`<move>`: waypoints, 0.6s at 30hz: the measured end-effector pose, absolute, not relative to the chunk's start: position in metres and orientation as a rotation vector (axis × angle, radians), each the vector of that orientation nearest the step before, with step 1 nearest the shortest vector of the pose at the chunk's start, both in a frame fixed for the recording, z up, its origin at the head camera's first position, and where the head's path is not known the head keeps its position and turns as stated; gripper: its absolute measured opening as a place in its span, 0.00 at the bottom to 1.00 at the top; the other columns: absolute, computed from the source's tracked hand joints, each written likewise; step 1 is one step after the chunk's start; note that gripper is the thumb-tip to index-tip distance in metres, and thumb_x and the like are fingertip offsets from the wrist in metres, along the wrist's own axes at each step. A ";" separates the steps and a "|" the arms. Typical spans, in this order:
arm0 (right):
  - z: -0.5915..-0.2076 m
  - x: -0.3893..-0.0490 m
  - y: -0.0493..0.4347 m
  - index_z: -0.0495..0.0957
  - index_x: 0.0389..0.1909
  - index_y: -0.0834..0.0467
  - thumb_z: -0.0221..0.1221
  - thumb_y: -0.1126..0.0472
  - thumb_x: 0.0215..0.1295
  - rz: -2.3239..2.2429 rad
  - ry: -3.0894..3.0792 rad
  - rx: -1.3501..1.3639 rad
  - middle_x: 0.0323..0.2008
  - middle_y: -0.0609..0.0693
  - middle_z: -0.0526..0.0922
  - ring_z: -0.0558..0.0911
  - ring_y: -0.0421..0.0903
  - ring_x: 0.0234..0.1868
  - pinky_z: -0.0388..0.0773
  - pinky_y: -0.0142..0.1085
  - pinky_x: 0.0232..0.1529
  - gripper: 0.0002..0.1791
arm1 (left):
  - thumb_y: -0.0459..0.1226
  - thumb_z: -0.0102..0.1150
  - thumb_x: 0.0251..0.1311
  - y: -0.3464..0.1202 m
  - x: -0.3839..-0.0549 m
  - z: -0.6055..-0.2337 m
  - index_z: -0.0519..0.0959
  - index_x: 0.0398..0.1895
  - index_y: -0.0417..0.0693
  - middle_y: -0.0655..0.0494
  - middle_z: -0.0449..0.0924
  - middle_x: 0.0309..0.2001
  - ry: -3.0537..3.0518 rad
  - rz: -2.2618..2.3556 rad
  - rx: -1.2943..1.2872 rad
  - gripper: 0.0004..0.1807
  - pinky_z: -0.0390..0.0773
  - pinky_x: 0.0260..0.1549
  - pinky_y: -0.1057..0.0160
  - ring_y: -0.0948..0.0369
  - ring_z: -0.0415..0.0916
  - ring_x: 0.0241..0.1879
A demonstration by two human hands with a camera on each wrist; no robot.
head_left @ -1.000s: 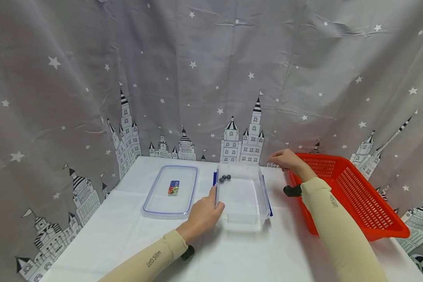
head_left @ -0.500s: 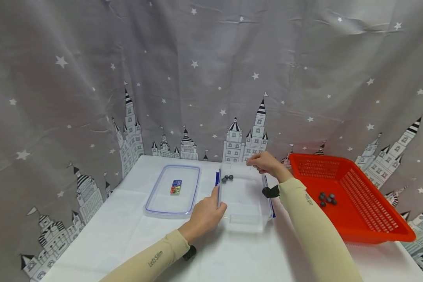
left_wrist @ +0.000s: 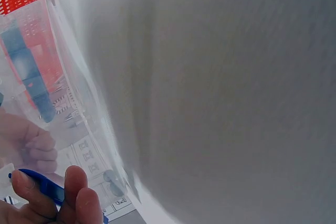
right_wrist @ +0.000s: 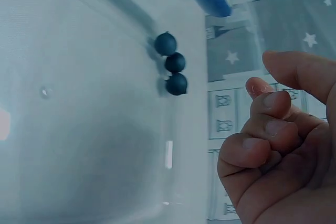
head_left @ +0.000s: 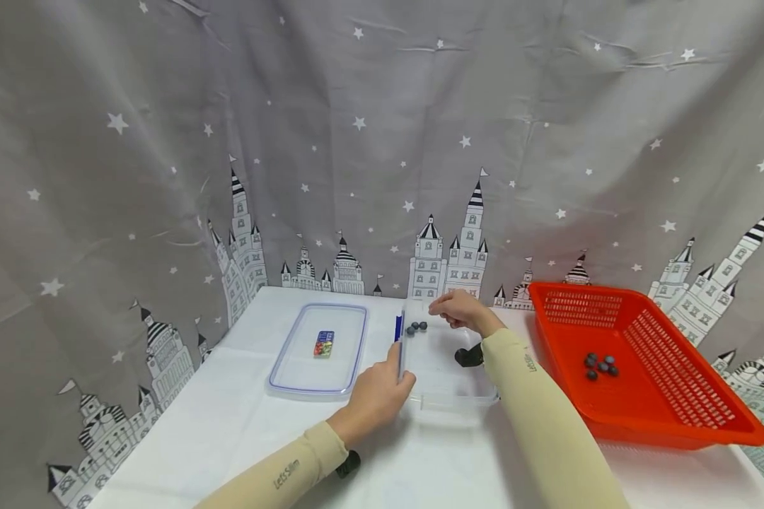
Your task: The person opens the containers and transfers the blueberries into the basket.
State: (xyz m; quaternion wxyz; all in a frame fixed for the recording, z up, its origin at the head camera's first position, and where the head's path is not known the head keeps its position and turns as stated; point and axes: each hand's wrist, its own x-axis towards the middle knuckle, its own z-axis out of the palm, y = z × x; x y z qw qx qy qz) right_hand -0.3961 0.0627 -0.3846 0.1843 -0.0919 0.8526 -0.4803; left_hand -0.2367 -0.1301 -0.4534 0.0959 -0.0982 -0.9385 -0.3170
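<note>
A clear plastic food container (head_left: 446, 401) with blue side clips stands on the table. My left hand (head_left: 377, 396) grips its left wall, and in the left wrist view the fingers (left_wrist: 76, 182) lie against a blue clip (left_wrist: 50, 188). Three blueberries (right_wrist: 175, 62) sit in a cluster on the container's floor, near the far left corner. My right hand (head_left: 461, 311) hovers over the far part of the container, just right of the berries. Its fingers (right_wrist: 244, 150) are loosely curled and the thumb stands apart from them, with nothing visible between.
A red basket (head_left: 658, 428) stands at the right with several blueberries (head_left: 601, 366) on its floor. The container's lid (head_left: 299, 364), blue-edged with a fruit label (head_left: 324, 344), lies to the left. A grey castle-print curtain (head_left: 331, 177) hangs behind the table (head_left: 229, 417).
My right hand has moved left from the basket's edge to over the container, uncovering the blueberries in the basket. The left hand keeps its hold, and the three berries lie as before.
</note>
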 end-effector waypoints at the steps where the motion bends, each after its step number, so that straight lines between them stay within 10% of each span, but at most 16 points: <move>1: -0.388 -0.397 0.063 0.77 0.60 0.67 0.60 0.60 0.70 -1.359 2.403 -0.243 0.22 0.46 0.71 0.65 0.40 0.21 0.65 0.32 0.27 0.22 | 0.49 0.46 0.67 -0.129 -0.237 -0.454 0.58 0.75 0.33 0.41 0.84 0.36 -2.779 -0.938 -0.297 0.39 0.74 0.27 0.58 0.59 0.72 0.23; 18: -0.425 -0.407 0.049 0.81 0.57 0.65 0.62 0.64 0.66 -1.343 2.443 -0.116 0.17 0.45 0.70 0.65 0.37 0.17 0.66 0.29 0.22 0.19 | 0.49 0.46 0.67 -0.130 -0.238 -0.454 0.58 0.75 0.33 0.38 0.85 0.41 -2.784 -0.911 -0.295 0.39 0.76 0.31 0.56 0.58 0.73 0.26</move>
